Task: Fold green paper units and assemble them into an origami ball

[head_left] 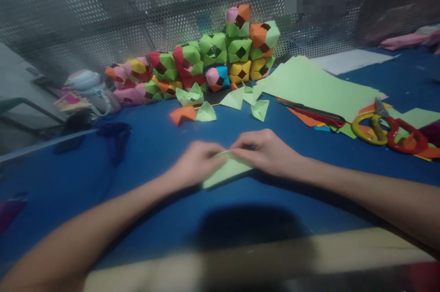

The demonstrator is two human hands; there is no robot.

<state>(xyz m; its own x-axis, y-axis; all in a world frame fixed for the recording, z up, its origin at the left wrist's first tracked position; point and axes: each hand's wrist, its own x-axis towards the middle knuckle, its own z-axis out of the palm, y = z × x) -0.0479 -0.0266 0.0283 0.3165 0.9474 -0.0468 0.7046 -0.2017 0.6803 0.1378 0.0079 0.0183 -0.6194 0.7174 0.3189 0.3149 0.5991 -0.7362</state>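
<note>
Between my two hands is a folded piece of pale green paper (pixel 228 170), just above or on the blue tabletop. My left hand (pixel 197 161) pinches its upper left edge, thumb on the near face. My right hand (pixel 266 152) grips the upper right edge, with its thumb and fingers close to the left thumb. Motion blur softens both hands, and the fingers behind the paper are hidden. Just beyond them lie folded paper pieces: an orange one (pixel 183 115), a pale green one (pixel 206 112) and another green one (pixel 260 110).
Folded-paper cubes (pixel 215 48) stand stacked against a perforated metal panel (pixel 137 21). Green paper sheets (pixel 319 83) lie at the back right, near scissors with yellow and red handles (pixel 407 136). A dark blue tool, perhaps a glue gun (pixel 117 138), and a pale bottle (pixel 85 83) are left.
</note>
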